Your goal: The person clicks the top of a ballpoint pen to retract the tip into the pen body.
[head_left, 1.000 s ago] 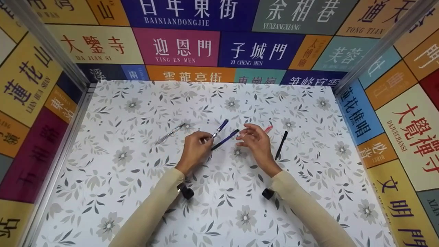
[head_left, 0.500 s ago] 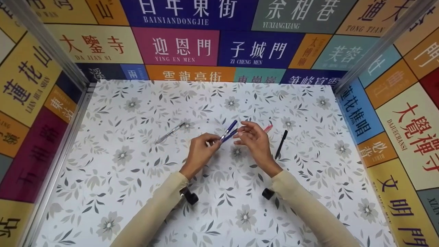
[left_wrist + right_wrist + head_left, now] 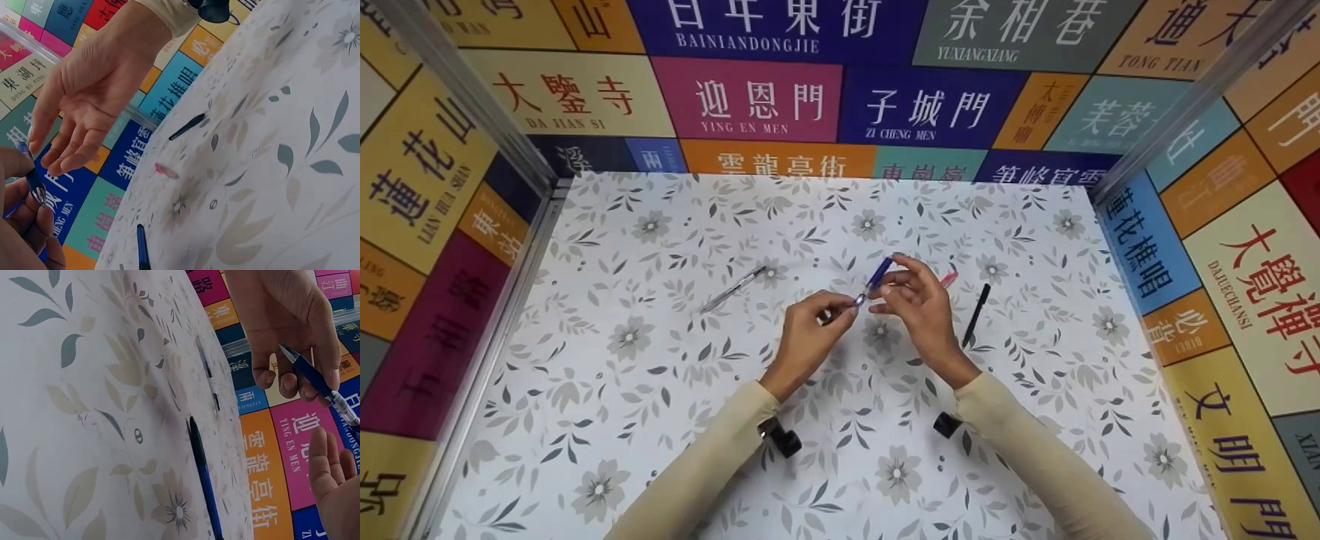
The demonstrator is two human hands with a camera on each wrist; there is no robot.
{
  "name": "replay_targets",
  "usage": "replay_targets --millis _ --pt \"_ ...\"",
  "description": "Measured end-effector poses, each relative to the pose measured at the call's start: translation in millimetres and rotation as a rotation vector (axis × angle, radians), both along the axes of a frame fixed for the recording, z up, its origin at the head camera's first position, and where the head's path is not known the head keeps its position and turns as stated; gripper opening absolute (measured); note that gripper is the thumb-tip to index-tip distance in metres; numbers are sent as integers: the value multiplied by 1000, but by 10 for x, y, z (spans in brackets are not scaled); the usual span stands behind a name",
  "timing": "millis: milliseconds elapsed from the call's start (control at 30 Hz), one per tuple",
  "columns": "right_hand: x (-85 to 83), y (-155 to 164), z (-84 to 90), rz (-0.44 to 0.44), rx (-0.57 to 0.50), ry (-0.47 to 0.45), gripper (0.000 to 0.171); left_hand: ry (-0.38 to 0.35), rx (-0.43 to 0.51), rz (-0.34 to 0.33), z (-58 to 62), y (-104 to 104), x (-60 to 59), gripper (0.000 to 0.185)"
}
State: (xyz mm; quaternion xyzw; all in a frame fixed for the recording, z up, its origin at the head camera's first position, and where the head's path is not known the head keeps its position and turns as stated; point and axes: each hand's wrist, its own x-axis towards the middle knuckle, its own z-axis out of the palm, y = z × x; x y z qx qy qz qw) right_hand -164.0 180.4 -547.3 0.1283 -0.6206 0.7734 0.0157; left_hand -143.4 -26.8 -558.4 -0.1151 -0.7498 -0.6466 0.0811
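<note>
My left hand (image 3: 815, 337) pinches a blue pen (image 3: 877, 276) with a clear silvery middle, held up at a slant above the table. In the right wrist view, the pen's pointed tip (image 3: 288, 352) sticks out past the left fingers. My right hand (image 3: 919, 311) is beside the pen's upper end, fingers loosely bent and palm facing it. One right fingertip appears close to that end; whether it touches is unclear. A second, dark blue pen (image 3: 204, 481) lies on the table below the hands, mostly hidden in the head view.
A clear pen (image 3: 733, 289) lies left of the hands on the flower-patterned table (image 3: 660, 420). Right of them are a pink pen-like item (image 3: 949, 277), partly hidden behind the right hand, and a black pen (image 3: 976, 315). Printed panels (image 3: 765, 97) stand around the table.
My left hand has moved right and slightly up with the blue pen, bringing it to the right fingers. The right hand has barely moved. The dark blue pen has become covered.
</note>
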Motion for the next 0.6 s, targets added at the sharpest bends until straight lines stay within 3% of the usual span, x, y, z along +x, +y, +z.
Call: replay_targets --millis 267,600 --pt "43 -44 120 -9 -33 38 52 1 104 0 56 87 66 11" --pt "86 -52 238 -18 -6 112 57 1 106 -4 122 131 105 9"
